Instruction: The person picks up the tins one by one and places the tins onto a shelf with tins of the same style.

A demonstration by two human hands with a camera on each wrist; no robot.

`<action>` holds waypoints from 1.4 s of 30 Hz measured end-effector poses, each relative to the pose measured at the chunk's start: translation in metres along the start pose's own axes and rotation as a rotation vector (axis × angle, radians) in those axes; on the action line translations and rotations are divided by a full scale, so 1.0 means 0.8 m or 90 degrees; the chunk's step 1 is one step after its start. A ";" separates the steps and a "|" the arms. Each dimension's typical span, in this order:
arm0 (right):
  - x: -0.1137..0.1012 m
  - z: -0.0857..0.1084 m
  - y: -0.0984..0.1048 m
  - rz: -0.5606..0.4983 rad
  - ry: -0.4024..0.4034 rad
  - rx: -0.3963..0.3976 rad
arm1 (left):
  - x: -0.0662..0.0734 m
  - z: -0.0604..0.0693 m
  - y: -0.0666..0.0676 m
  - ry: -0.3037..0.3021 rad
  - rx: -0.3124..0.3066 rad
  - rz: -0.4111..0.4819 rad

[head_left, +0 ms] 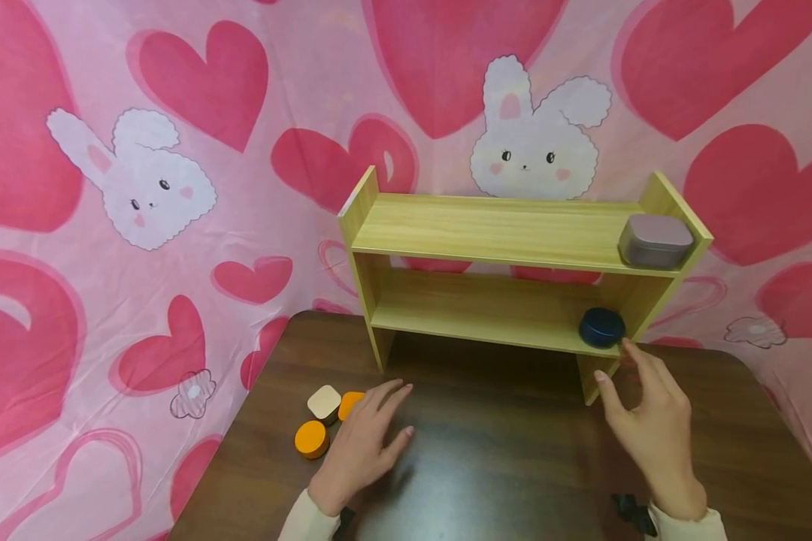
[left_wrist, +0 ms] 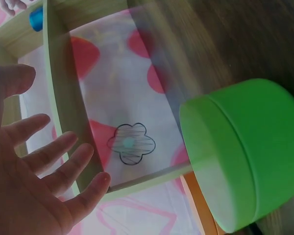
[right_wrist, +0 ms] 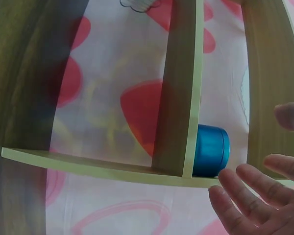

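A dark table (head_left: pixel 487 458) bears a pale wooden shelf (head_left: pixel 487 229). The right hand (head_left: pixel 652 424) and left hand (head_left: pixel 365 443) both have thumb well apart from fingers. The blue tin (head_left: pixel 602 328) sits on the lower board (head_left: pixel 474 300), just beside the right fingertips (head_left: pixel 629 348); touching, I can't tell. A round orange container (head_left: pixel 311 439) is near the left.

A plain, wrist-length cream left sleeve (head_left: pixel 307 520) is worn with a matching right sleeve (head_left: pixel 687 526), a small black attachment (head_left: pixel 343 524) showing by the left one and a larger, irregularly outlined black fitting (head_left: pixel 632 512) by the right one, their finer details too small to tell.
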State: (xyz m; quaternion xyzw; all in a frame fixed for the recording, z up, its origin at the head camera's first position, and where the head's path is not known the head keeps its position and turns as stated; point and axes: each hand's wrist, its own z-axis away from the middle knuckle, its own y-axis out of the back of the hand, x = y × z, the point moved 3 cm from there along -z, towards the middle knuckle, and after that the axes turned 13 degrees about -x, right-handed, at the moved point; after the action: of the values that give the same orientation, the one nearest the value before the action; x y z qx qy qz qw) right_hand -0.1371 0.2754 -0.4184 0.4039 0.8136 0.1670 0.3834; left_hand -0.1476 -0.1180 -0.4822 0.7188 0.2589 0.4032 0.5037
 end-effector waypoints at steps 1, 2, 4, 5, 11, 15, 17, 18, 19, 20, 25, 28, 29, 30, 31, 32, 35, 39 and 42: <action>0.001 -0.001 0.001 0.000 -0.003 0.004 | -0.001 0.000 0.001 0.000 0.003 -0.002; 0.002 -0.002 0.002 0.001 -0.005 0.006 | -0.002 0.001 0.001 0.000 0.008 -0.002; 0.005 -0.003 0.003 -0.001 -0.008 0.012 | -0.004 0.001 0.002 0.001 0.017 -0.002; 0.006 -0.004 0.004 -0.002 -0.008 0.017 | -0.005 0.002 0.002 0.001 0.020 -0.002; 0.014 -0.007 0.007 -0.006 -0.028 0.047 | -0.012 0.005 0.002 0.010 0.024 -0.001; 0.018 -0.010 0.008 -0.010 -0.042 0.067 | -0.018 0.008 0.000 0.026 0.024 0.006; 0.019 -0.012 0.008 -0.011 -0.048 0.074 | -0.022 0.009 0.001 0.036 0.025 0.009; 0.020 -0.012 0.008 -0.012 -0.053 0.075 | -0.024 0.010 0.001 0.039 0.028 0.011; 0.020 -0.013 0.008 -0.012 -0.057 0.076 | -0.026 0.010 0.002 0.041 0.032 0.011; 0.020 -0.013 0.008 -0.012 -0.060 0.077 | -0.027 0.010 0.003 0.044 0.036 0.009; 0.020 -0.014 0.008 -0.010 -0.073 0.077 | -0.035 0.011 0.010 0.047 0.053 0.000; 0.022 -0.014 0.008 -0.014 -0.083 0.077 | -0.038 0.012 0.015 0.047 0.060 -0.006; 0.022 -0.015 0.007 -0.017 -0.087 0.076 | -0.039 0.012 0.016 0.048 0.062 -0.004; 0.023 -0.015 0.007 -0.020 -0.088 0.075 | -0.040 0.012 0.017 0.050 0.063 -0.004; 0.024 -0.016 0.007 -0.023 -0.089 0.076 | -0.042 0.012 0.018 0.053 0.063 -0.003; 0.025 -0.016 0.006 -0.024 -0.090 0.075 | -0.043 0.012 0.018 0.056 0.062 -0.003; 0.028 -0.018 0.004 -0.027 -0.090 0.076 | -0.048 0.012 0.017 0.065 0.059 -0.001; 0.033 -0.021 0.000 -0.028 -0.097 0.077 | -0.056 0.010 0.013 0.071 0.065 -0.003; 0.036 -0.025 -0.003 -0.030 -0.102 0.080 | -0.062 0.009 0.012 0.078 0.070 0.004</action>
State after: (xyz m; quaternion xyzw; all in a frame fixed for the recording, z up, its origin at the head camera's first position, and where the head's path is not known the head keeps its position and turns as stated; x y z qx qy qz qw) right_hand -0.1648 0.2976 -0.4210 0.4200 0.7985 0.0742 0.4248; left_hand -0.1686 -0.1641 -0.4901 0.7202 0.3086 0.4329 0.4458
